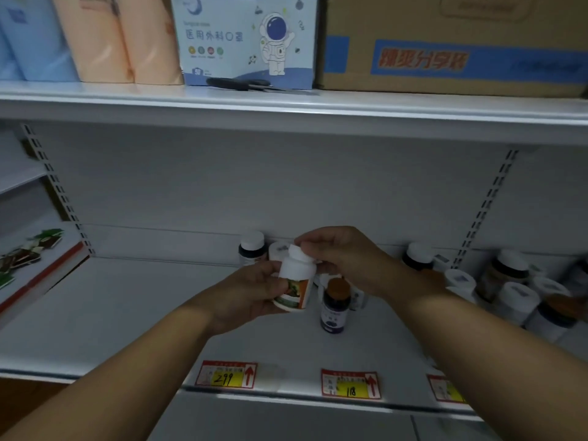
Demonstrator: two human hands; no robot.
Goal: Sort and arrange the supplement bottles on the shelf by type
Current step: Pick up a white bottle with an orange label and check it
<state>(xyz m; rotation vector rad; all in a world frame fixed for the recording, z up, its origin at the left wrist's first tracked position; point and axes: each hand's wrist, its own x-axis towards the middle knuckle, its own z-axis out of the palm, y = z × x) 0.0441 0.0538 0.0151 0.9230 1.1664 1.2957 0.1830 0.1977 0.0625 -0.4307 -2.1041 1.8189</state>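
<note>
Our left hand (254, 289) grips the white bottle (294, 283) while our right hand (342, 257) pinches its cap (300, 253); a loosened cap could spill pills onto the shelf (127, 313).

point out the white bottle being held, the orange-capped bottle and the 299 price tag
white bottle (294, 283): head view, on its label, below the cap
orange-capped bottle (334, 308): head view, on its dark body
299 price tag (226, 374): head view, on its yellow strip

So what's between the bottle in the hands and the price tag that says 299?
In the head view, only bare white shelf lies between the held bottle and the 299 price tag, with the left hand and wrist above it.
</note>
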